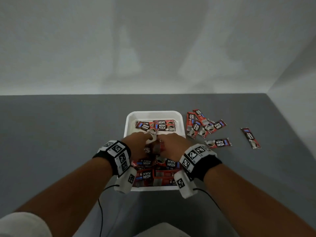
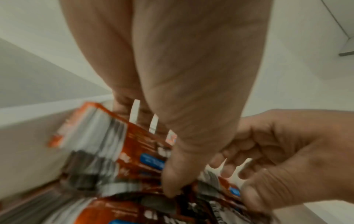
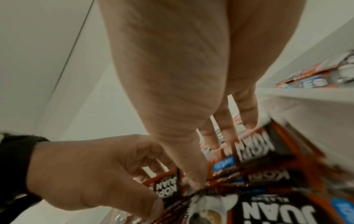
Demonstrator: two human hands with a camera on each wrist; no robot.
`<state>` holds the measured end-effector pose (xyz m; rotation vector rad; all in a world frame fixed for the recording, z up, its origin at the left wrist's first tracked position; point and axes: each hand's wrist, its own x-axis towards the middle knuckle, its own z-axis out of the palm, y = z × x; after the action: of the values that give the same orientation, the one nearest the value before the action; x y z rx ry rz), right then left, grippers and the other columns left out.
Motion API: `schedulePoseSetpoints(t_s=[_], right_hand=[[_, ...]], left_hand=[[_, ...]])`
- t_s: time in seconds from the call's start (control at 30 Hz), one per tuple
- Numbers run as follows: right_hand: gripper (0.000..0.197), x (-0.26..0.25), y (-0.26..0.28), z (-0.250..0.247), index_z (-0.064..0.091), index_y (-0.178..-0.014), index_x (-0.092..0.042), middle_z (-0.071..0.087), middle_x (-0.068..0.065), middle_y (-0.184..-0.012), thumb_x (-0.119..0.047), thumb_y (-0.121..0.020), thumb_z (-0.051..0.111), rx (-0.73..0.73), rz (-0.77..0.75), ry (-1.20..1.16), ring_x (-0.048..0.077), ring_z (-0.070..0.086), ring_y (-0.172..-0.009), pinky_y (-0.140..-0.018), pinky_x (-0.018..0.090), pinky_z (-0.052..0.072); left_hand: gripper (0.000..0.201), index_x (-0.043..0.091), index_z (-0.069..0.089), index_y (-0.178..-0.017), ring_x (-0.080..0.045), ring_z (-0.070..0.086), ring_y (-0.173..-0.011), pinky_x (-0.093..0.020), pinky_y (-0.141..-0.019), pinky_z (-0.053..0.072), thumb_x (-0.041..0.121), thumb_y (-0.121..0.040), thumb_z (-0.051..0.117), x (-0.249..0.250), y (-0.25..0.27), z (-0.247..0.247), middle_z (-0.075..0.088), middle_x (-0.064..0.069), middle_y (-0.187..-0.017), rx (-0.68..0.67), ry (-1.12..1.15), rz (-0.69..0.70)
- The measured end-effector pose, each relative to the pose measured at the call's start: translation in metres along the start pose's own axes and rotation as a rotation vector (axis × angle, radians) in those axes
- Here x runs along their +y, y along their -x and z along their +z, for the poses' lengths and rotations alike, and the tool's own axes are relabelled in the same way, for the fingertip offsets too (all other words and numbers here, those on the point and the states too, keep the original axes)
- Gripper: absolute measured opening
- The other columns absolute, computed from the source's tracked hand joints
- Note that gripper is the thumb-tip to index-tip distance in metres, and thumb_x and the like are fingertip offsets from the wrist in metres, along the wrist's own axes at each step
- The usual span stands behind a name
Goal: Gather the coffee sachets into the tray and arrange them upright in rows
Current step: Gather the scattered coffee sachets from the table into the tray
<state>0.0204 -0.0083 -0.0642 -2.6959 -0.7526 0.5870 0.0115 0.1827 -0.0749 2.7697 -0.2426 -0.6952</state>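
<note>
Here, over the grey table [image 1: 68, 134], inside the white rectangular plastic tray [image 1: 154, 114]: left hand [image 1: 136, 144] and right hand [image 1: 172, 145] together, both pinching a standing bundle of red-and-black coffee sachets [image 1: 154, 147], long axes roughly vertical. Loose flat sachets [image 1: 203, 125] rightward, nearer the right hand.

A flat grey table [image 1: 68, 134] held a white tray [image 1: 130, 120]. Just right of the tray lay a little heap of red coffee sachets [image 1: 201, 125]. One more sachet [image 1: 251, 138] lay alone, farther right.
</note>
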Motion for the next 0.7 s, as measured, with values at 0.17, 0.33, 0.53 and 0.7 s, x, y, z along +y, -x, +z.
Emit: schedulePoseSetpoints(t_s=[0.17, 0.33, 0.53, 0.7], right_hand=[[0.039, 0.012, 0.021, -0.009, 0.061, -0.131, -0.019, 0.066, 0.0, -0.126, -0.029, -0.093, 0.067, 0.093, 0.062, -0.117, 0.021, 0.065, -0.109, -0.088, 0.033, 0.053], [0.023, 0.059, 0.041, -0.03, 0.073, -0.109, -0.015, 0.073, 0.003, -0.107, -0.014, -0.089, 0.064, 0.352, 0.272, -0.185, 0.023, 0.067, -0.101, -0.087, 0.032, 0.052], [0.031, 0.141, 0.061, -0.028, 0.074, -0.11, -0.024, 0.072, 0.007, -0.11, -0.01, -0.087, 0.059, 0.251, 0.506, -0.055, 0.032, 0.069, -0.103, -0.086, 0.035, 0.055], [0.046, 0.167, 0.067, -0.018, 0.06, -0.135, -0.04, 0.067, 0.002, -0.127, -0.018, -0.094, 0.058, 0.156, 0.46, 0.039, 0.027, 0.065, -0.114, -0.097, 0.038, 0.053]], left_hand=[[0.064, 0.019, 0.053, -0.139, -0.019, 0.059, -0.121, -0.034, -0.101, 0.051, 0.029, -0.081, 0.076, -0.008, 0.008, -0.011, 0.06, -0.001, -0.135, 0.016, 0.071, 0.024], [0.024, 0.021, 0.064, -0.103, -0.02, 0.061, -0.102, -0.035, -0.09, 0.052, 0.012, -0.081, 0.064, 0.027, -0.003, -0.031, 0.065, 0.003, -0.107, 0.206, 0.16, 0.119], [0.006, 0.012, 0.061, -0.087, -0.026, 0.061, -0.084, -0.032, -0.075, 0.049, 0.014, -0.085, 0.055, 0.126, -0.042, -0.037, 0.066, -0.001, -0.091, 0.253, 0.073, 0.178], [0.009, 0.012, 0.063, -0.093, -0.029, 0.067, -0.096, -0.033, -0.077, 0.051, 0.017, -0.094, 0.056, 0.19, -0.097, -0.016, 0.068, -0.01, -0.103, 0.125, -0.132, 0.147]])
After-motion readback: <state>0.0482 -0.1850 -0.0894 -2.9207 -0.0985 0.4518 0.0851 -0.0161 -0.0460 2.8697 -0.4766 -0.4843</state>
